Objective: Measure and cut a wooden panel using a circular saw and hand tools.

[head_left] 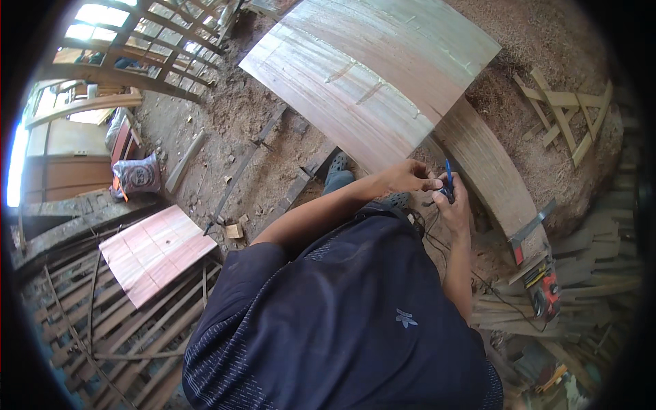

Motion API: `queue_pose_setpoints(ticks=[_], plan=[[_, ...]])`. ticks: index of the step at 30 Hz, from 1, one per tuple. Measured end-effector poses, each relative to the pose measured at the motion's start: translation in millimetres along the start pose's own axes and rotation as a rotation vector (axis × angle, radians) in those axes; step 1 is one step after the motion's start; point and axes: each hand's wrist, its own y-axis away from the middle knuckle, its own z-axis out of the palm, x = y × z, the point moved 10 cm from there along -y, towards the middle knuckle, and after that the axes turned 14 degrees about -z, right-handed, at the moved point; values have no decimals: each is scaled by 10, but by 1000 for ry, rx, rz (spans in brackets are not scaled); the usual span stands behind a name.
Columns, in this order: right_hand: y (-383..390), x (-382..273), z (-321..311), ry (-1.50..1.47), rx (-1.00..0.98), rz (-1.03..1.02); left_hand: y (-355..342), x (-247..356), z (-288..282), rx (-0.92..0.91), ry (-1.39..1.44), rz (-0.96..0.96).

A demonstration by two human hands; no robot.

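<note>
My right hand (pixel 456 201) is closed round a slim blue pen (pixel 448 167), whose end sticks up past the fingers. A small dark object (pixel 447 195) shows between that hand's thumb and fingers; its kind is unclear. Beside it my left hand (pixel 412 178) is closed in a pinch, fingertips meeting the right hand's. What those fingertips hold, if anything, is too small to make out. Just beyond both hands lies a wide panel of joined pale boards (pixel 383 89), with glue-like streaks along its seams.
A long plank (pixel 488 157) runs under the panel, with a metal square (pixel 533 225) and a red-and-black power tool (pixel 545 294) near its close end. Left are a smaller panel (pixel 157 253), a filled bag (pixel 137 176) and slatted wood. Scrap strips (pixel 570 113) lie on sawdust; a cable trails right.
</note>
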Motion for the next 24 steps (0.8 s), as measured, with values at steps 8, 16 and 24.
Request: queue_pose_setpoints(ticks=[8, 16, 24], plan=[[-395, -687, 874, 16, 112, 112, 496, 128, -914, -143, -204, -140], [-356, -945, 1305, 45, 146, 182, 734, -14, -1215, -326, -291, -226], [1017, -618, 641, 227, 187, 325, 1042, 235, -2620, 77, 335, 3]])
